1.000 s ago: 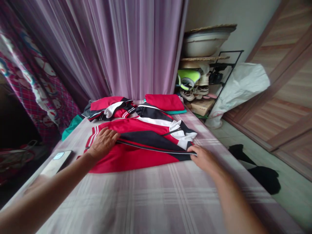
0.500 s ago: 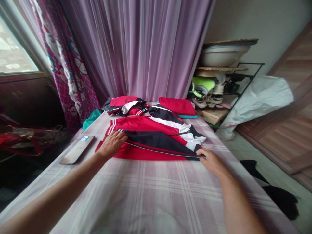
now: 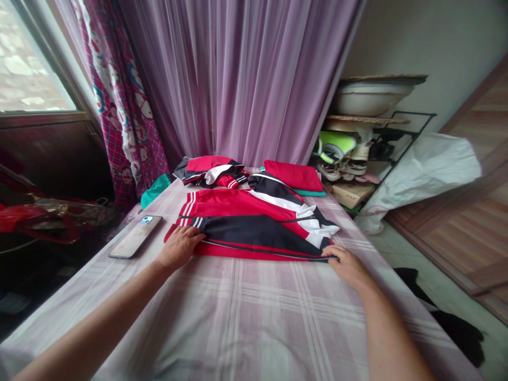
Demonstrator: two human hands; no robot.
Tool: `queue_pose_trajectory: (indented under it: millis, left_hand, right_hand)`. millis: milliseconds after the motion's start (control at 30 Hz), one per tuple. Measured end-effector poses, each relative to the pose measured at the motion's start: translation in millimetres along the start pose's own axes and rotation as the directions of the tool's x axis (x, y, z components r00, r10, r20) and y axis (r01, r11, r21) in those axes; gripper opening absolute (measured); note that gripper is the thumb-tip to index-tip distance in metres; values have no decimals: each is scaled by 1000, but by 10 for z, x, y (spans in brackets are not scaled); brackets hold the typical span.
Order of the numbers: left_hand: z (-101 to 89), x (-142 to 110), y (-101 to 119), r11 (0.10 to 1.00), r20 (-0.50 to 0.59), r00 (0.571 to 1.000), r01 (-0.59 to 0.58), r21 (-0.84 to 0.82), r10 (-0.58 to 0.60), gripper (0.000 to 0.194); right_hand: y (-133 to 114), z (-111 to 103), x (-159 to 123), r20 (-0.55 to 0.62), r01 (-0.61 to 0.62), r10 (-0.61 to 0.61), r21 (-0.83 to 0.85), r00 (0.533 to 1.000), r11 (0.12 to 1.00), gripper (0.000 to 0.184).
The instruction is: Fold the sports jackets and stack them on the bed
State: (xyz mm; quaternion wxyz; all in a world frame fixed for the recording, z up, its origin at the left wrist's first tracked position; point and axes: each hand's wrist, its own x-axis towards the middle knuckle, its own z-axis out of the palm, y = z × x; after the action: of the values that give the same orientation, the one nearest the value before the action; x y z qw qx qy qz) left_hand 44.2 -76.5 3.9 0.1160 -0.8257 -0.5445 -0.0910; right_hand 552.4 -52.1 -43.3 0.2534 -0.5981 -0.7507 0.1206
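Note:
A red, black and white track jacket (image 3: pixel 254 225) lies flat on a bed with a pale plaid sheet (image 3: pixel 254 312). My left hand (image 3: pixel 180 247) rests on its near left corner, fingers curled over the black sleeve's end. My right hand (image 3: pixel 346 264) presses the jacket's near right corner, fingers closed on the hem. A second crumpled red and black garment (image 3: pixel 208 172) lies behind it. A folded red cloth (image 3: pixel 293 175) sits on a teal one at the far right.
A phone (image 3: pixel 136 236) lies on the sheet left of the jacket. A purple curtain (image 3: pixel 246 79) hangs behind the bed. A shoe rack (image 3: pixel 357 153) with a basin stands right, beside a white sack (image 3: pixel 424 169). Dark cloth (image 3: pixel 456 328) lies on the floor.
The view has swung left and back, showing the window. Both hands have slid toward the jacket's near edge, and less of the red panel shows in front of the black sleeve.

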Motion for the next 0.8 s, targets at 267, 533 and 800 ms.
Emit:
queue_pose_trajectory:
  millis: [267,533,800]
  left_hand:
    - [-114,182,-88,986,-97,990,91,-139,-105,48]
    - [331,393,130,972,100,970,227,-52,-221,57]
    - [345,389,104,975,112,970,220,-44,-214,60]
  right_hand:
    - [-342,-70,58,-192,-60,39,-103,981,993,48]
    - [-1916,694,706,-89,262,-274,-125,958,957,49]
    - [-1908,1073,888,296,178,-101,-246,950,953,60]
